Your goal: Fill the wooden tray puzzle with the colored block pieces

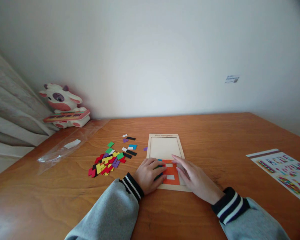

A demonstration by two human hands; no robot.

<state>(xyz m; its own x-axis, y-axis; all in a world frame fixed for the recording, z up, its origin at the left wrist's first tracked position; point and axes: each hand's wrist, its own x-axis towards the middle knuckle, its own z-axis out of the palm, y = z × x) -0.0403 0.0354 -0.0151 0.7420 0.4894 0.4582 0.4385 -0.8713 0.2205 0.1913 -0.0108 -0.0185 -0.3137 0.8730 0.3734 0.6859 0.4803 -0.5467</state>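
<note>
A wooden puzzle tray (pixel 164 146) with a raised rim lies between my hands. Its upper part shows bare wood, while orange pieces (pixel 174 171) with white pieces (pixel 170 177) among them fill part of the lower area. My left hand (pixel 148 174) rests over the tray's lower left side, fingers lying on the pieces and partly covering some blue-green ones. From the right, my right hand (pixel 196 179) reaches over the tray's right edge with fingers apart, its fingertips at the right side of the orange pieces. No piece is visible in either hand's grasp.
A pile of coloured puzzle pieces (pixel 107 163) lies left of the tray, with several scattered beyond it. A clear plastic bag (pixel 62 146) and a cow toy keyboard (pixel 66 108) are farther left. A printed pattern sheet (pixel 285 171) lies at the right.
</note>
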